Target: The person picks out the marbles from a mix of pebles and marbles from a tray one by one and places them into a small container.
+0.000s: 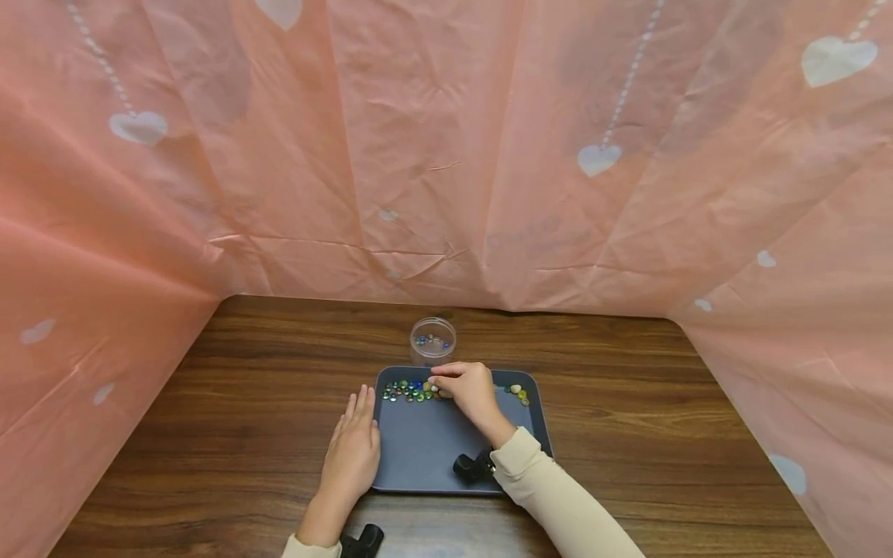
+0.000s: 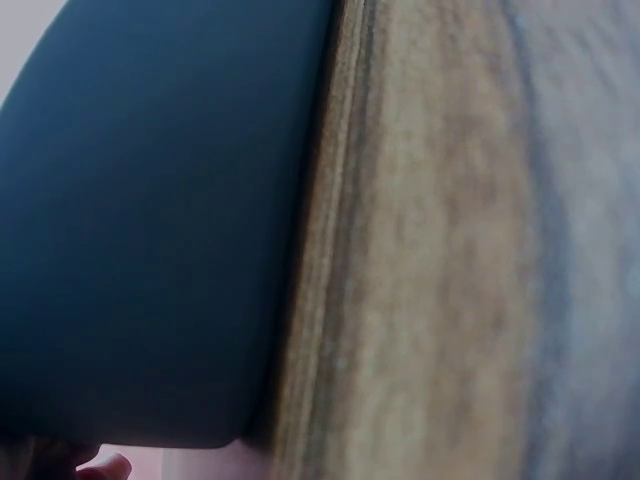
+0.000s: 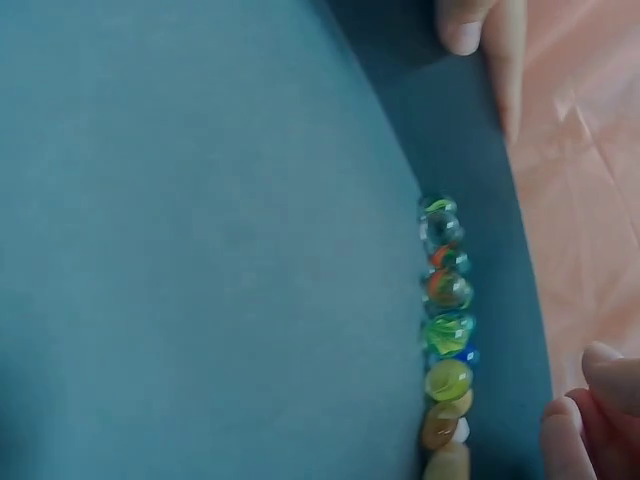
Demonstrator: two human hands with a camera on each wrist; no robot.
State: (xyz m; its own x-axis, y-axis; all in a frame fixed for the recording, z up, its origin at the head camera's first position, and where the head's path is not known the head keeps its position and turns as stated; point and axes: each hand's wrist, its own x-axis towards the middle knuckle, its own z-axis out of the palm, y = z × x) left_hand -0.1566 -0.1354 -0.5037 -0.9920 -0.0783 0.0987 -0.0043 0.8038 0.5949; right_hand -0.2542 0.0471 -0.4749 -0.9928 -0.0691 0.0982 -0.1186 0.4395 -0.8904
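Straight-fingered, my left hand [image 1: 354,449] lies along the left edge of the dark grey tray [image 1: 425,457]; in the right wrist view its fingers [image 3: 508,80] touch the tray's rim. My right hand [image 1: 474,394] reaches over the tray's far edge, just in front of a clear round jar [image 1: 432,353]. Its thumb and index fingertips come close together, and I cannot tell whether a marble is between them. Glass marbles [image 1: 405,391], green, blue and clear, line the tray's far side, with yellow and tan ones [image 1: 519,394] at the far right corner. Several marbles sit in the jar.
The tray stands on a brown wood-grain table [image 1: 628,434]. A pink curtain [image 1: 446,155] with white hearts surrounds the table's back and sides. Black wrist cameras [image 1: 473,467] are on both wrists; the right one hangs over the tray.
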